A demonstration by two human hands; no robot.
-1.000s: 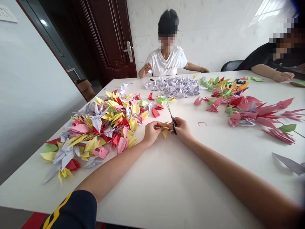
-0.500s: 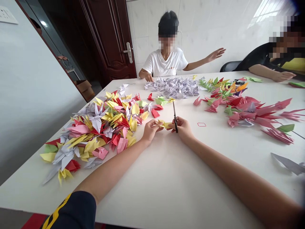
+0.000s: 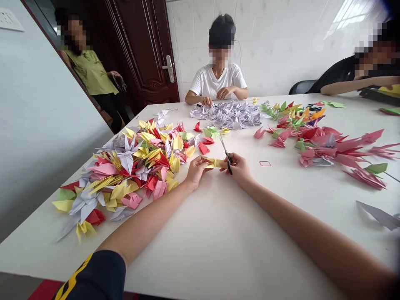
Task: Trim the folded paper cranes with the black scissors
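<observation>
Between my two hands, over the middle of the table, is a yellow folded-paper piece (image 3: pixel 215 163), like an origami crane. My left hand (image 3: pixel 195 173) is closed, pinching its left end. My right hand (image 3: pixel 240 170) is closed too: its fingertips grip the right end, and a pair of scissors (image 3: pixel 229 160) with dark handles is held in the same hand, blades pointing away from me. Just left of my left hand lies a big heap of folded-paper pieces (image 3: pixel 137 162) in yellow, red, pink, white and green.
Across the white table (image 3: pixel 200 250), a person in white (image 3: pixel 218 81) handles a pile of white folded paper (image 3: pixel 231 114). Pink and green paper pieces (image 3: pixel 331 146) lie right. A person in black (image 3: pixel 337 79) leans there. Another person (image 3: pixel 93 73) stands at the doorway.
The scissors have tilted left in my right hand, and the yellow piece shows more fully. Opposite, the person's raised hand has come down to the white pile. Someone has appeared in the doorway.
</observation>
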